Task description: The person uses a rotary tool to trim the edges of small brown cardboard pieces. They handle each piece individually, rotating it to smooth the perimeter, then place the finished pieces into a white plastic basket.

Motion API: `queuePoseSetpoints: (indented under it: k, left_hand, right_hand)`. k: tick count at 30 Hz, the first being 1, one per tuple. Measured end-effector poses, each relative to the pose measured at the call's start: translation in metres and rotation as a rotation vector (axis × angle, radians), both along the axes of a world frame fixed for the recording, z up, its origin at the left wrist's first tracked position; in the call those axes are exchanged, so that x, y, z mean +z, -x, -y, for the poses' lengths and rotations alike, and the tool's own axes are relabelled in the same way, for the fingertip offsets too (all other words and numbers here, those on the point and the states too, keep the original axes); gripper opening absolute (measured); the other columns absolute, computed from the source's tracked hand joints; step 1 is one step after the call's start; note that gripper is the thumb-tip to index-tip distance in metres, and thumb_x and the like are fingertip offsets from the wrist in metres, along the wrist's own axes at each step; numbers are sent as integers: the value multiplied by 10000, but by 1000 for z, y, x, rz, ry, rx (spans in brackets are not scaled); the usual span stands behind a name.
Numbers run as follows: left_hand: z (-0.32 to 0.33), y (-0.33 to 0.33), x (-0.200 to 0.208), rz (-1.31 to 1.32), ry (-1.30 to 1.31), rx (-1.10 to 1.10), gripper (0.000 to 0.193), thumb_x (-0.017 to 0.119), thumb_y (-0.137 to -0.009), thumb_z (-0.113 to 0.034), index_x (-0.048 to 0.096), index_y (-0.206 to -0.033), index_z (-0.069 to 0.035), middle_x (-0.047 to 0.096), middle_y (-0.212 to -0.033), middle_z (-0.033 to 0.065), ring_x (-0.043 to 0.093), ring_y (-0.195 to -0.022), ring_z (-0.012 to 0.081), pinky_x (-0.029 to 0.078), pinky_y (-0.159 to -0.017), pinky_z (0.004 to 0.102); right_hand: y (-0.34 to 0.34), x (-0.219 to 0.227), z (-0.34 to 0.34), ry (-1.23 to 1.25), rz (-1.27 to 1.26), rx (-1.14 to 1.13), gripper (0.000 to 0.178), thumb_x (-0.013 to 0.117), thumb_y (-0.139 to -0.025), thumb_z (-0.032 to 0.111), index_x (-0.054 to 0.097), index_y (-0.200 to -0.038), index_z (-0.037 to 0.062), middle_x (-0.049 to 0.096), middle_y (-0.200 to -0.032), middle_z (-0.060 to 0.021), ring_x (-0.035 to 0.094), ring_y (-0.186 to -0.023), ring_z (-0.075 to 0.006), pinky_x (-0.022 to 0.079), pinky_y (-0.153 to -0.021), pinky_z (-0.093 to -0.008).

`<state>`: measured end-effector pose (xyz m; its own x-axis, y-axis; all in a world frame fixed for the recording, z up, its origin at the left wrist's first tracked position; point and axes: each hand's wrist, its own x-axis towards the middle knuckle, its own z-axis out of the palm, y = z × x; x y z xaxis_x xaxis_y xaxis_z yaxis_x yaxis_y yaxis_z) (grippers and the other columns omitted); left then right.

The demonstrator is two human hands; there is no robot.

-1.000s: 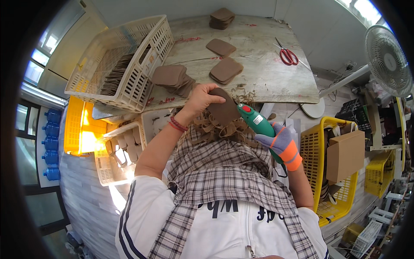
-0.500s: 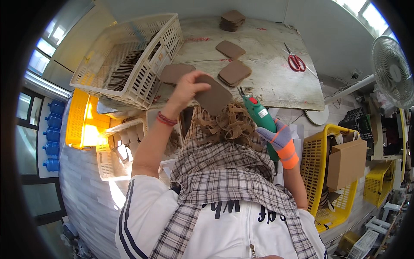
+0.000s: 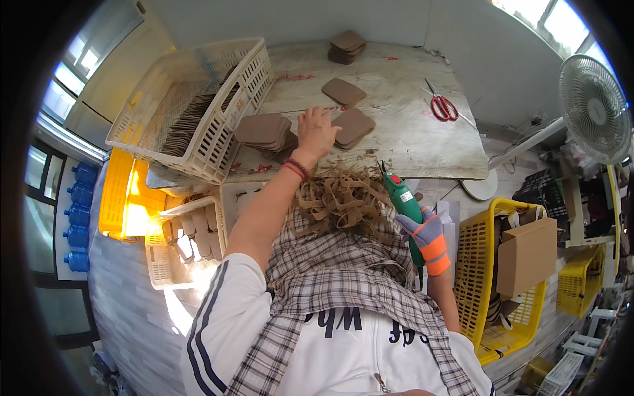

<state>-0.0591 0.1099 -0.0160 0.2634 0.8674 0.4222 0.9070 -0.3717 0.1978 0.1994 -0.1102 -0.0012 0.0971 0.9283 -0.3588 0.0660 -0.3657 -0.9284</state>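
Observation:
My bare left hand [image 3: 316,135] reaches over the table with its fingers apart and nothing in them. Its thumb is at the left edge of a stack of brown rounded pads [image 3: 357,127]. Left of the wrist, another pad stack [image 3: 263,129] lies fanned out unevenly. In a grey and orange glove, my right hand [image 3: 428,239] grips a green electric cutter [image 3: 403,195] with a red button, its dark blades pointing up toward the table edge. A tangle of brown offcut strips [image 3: 347,201] rests on my plaid apron between the arms.
Farther back lie a few pads [image 3: 343,92], a taller stack [image 3: 347,46] and red-handled scissors [image 3: 443,108]. A white crate [image 3: 228,135] with pads stands on the table's left. Yellow crate [image 3: 472,277] and fan [image 3: 590,109] are at right; a smaller crate [image 3: 157,264] is lower left.
The brown pad that was in my left hand is out of it, and the left stack looks fuller. That hand has moved right and away, its fingers spreading. The right hand still holds the cutter.

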Motion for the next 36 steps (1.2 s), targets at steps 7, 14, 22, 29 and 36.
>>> queuePoseSetpoints:
  k: [7,14,22,29,36]
  left_hand:
    - [-4,-29,-36,180,144,118,440,719,-772,-252,532,-1094,-18,478,-1219,132,400,-1168,301,318,-958,464]
    - [9,-37,-23,892,417,-5,295,707,-788,-109,513,-993,-24,584,-986,93,547,-928,268,448,-787,416]
    - [54,-79,11,2326,718,-216,323,598,-861,0,513,-1169,-44,590,-1104,71,569,-1004,239,467,-898,393]
    - [65,-93,15,2516,782,-211,373,613,-855,-12,476,-1199,-58,565,-1157,87,535,-1070,261,435,-932,430]
    - [76,-97,16,2529,843,-182,368,602,-863,-9,476,-1204,-64,544,-1197,80,525,-1095,247,429,-949,422]
  right_hand:
    - [-12,-18,4,10,50,-12,435,793,-738,261,571,-972,-31,634,-723,-54,576,-559,-84,451,-487,-225]
    - [-7,-17,-5,-28,-22,-69,428,787,-746,232,578,-1009,-32,635,-755,-44,570,-570,-73,459,-471,-218]
    - [6,9,-17,-117,-20,-118,405,765,-763,228,572,-1000,-38,631,-717,-52,574,-530,-90,455,-459,-224]
    - [13,20,-18,-120,-30,-125,435,775,-753,233,559,-1013,-41,627,-703,-50,571,-524,-90,453,-457,-226]
    - [16,30,-12,-116,-56,-123,403,772,-755,211,564,-1006,-27,627,-698,-47,569,-528,-86,450,-459,-227]
